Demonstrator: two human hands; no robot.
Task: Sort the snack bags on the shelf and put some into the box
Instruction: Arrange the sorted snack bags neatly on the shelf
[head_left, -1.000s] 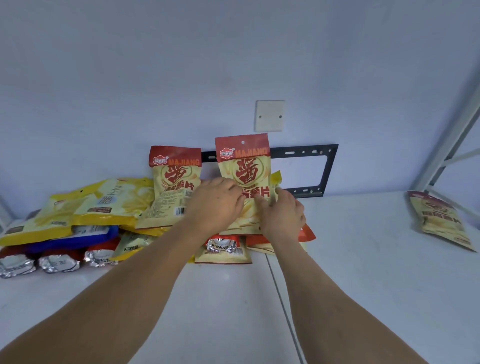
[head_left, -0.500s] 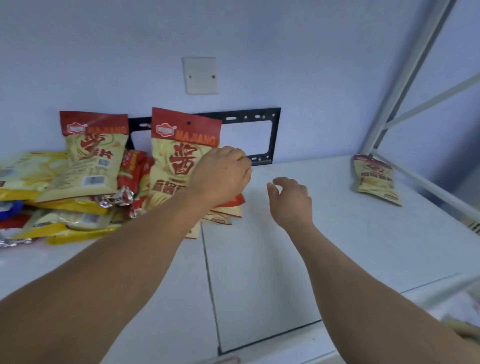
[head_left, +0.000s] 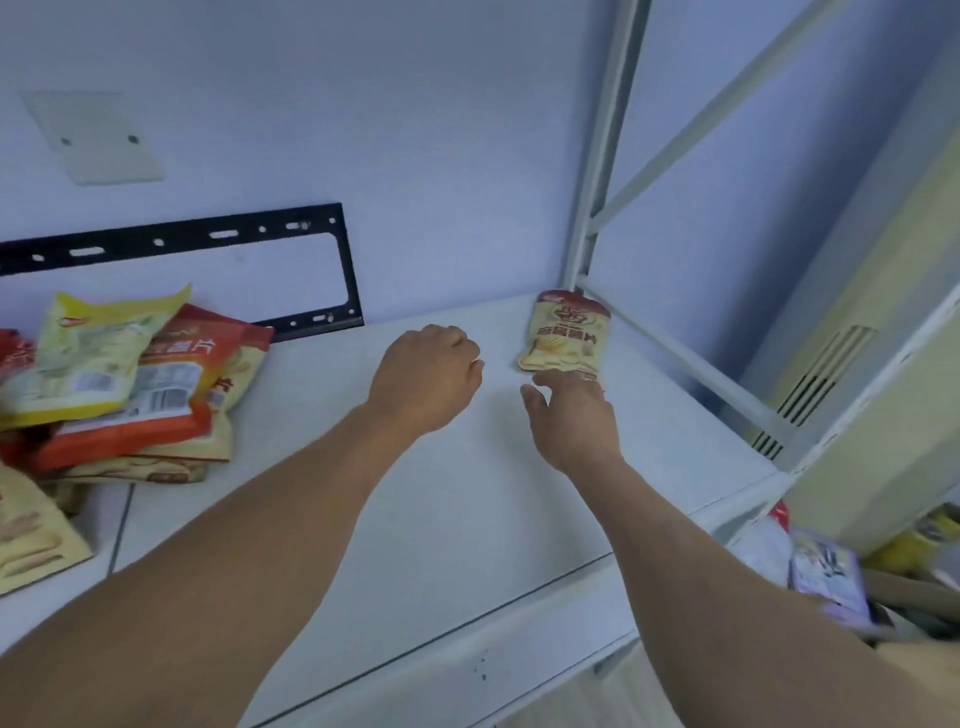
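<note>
Two hands reach over one white shelf (head_left: 467, 519): the left hand (head_left: 423, 376) and the right hand (head_left: 571, 421). One snack bag (head_left: 566, 332) lies alone at the far right corner. The pile of snack bags (head_left: 130, 384) at the left shows at least five, though overlap and blur keep an exact count out of reach. One black bracket (head_left: 208, 239) and one pale wall plate (head_left: 93, 137) are on the wall. Below the shelf's right end sits one purple packet (head_left: 826, 577)
</note>
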